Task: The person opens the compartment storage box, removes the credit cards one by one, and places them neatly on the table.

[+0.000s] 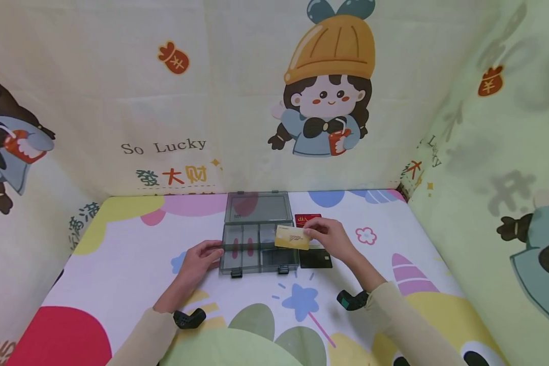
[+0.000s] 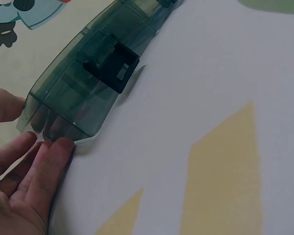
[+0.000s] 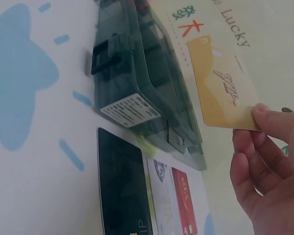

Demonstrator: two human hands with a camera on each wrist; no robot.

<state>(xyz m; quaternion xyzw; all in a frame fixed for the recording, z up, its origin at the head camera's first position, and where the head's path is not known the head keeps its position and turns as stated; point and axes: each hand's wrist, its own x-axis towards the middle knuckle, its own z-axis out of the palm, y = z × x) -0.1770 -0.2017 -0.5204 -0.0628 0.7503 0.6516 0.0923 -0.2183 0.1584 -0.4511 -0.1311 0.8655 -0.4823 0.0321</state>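
A grey translucent plastic compartment box (image 1: 241, 265) lies on the table with its lid (image 1: 258, 209) folded back. My left hand (image 1: 199, 262) holds the box's left end, its fingertips against the end wall in the left wrist view. Between thumb and fingers, my right hand (image 1: 334, 238) pinches a gold VIP card (image 1: 289, 237) at one end, raised above the box's right compartments. The right wrist view shows the same card (image 3: 223, 85) held clear of the box. Beside the box's right wall lies a black card (image 1: 315, 258). A red card (image 1: 307, 219) lies farther back.
A white card (image 3: 160, 188) lies between the black and red ones, mostly hidden in the head view. Two latches, one being the left latch (image 1: 236, 273), stick out from the box's front. Printed cloth (image 1: 247, 101) stands behind the table.
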